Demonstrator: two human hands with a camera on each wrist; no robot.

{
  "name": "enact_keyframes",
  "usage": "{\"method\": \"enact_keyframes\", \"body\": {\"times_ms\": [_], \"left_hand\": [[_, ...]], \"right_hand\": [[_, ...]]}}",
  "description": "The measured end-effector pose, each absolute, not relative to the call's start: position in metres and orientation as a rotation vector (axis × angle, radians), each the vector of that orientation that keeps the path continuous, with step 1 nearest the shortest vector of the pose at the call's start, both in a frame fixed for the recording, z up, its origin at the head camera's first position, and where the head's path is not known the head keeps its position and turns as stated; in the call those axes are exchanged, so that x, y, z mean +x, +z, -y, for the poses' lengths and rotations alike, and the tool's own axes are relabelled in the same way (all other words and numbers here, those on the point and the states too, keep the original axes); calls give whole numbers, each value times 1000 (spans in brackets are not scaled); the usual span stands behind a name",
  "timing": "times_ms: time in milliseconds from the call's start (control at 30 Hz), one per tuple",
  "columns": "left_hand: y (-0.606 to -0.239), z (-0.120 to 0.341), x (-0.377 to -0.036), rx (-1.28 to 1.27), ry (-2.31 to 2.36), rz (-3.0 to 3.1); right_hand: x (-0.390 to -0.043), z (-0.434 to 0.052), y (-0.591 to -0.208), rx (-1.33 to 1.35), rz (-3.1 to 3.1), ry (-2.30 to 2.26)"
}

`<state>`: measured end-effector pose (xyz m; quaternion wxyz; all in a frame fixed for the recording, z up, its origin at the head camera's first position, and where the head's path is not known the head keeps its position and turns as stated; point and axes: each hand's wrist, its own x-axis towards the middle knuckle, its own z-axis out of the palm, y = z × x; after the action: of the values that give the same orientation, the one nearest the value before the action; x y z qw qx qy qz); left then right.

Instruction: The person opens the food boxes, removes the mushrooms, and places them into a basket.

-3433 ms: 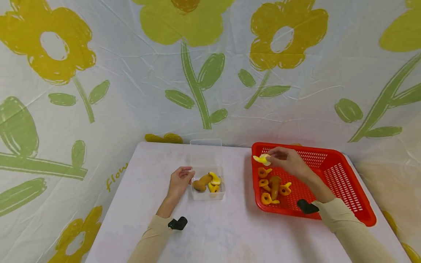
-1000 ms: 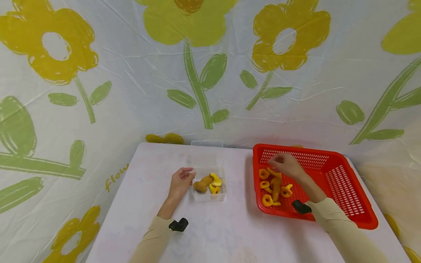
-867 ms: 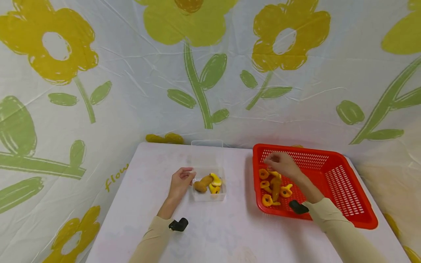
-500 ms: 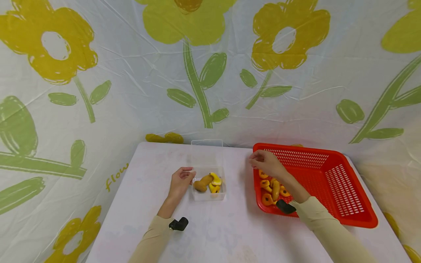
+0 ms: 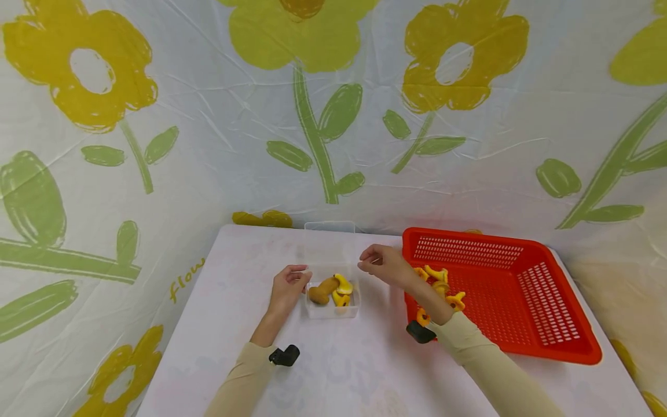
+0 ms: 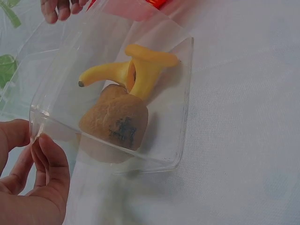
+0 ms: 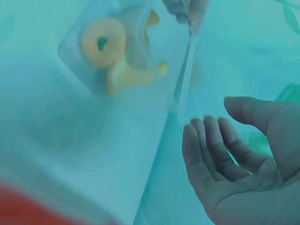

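Note:
A small clear plastic box [image 5: 332,313] stands on the white table, its hinged lid [image 5: 329,243] raised behind it. Inside lie a brown toy piece [image 5: 320,291] and yellow curved pieces [image 5: 341,285]. My left hand [image 5: 289,284] pinches the box's left corner; the left wrist view shows the thumb and fingers [image 6: 44,150] on the rim [image 6: 185,93], with the brown piece [image 6: 115,124] and yellow pieces [image 6: 140,70] inside. My right hand [image 5: 377,263] hovers just right of the lid, holding nothing; the right wrist view shows its fingers [image 7: 211,145] relaxed.
A red slotted basket [image 5: 521,289] sits to the right with several orange and yellow toy pieces [image 5: 440,279] in its left part. A flowered cloth [image 5: 312,145] hangs close behind the table. Black wrist cameras [image 5: 283,354] sit on both forearms.
My right hand has left the red basket and moved left to the box's lid, with nothing in it. The left hand stays on the box's corner.

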<state>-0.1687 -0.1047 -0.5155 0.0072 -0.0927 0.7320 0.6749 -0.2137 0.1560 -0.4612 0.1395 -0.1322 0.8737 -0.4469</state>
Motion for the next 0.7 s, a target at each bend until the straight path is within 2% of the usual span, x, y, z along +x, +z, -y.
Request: {"method": "enact_keyframes", "body": {"times_ms": [267, 700], "left_hand": [[-553, 109, -184, -321, 2117, -2288], [-555, 109, -184, -293, 2160, -2276]], "right_hand": [[-208, -122, -470, -466, -2471, -1271], [-195, -83, -499, -636, -2496, -1287]]}}
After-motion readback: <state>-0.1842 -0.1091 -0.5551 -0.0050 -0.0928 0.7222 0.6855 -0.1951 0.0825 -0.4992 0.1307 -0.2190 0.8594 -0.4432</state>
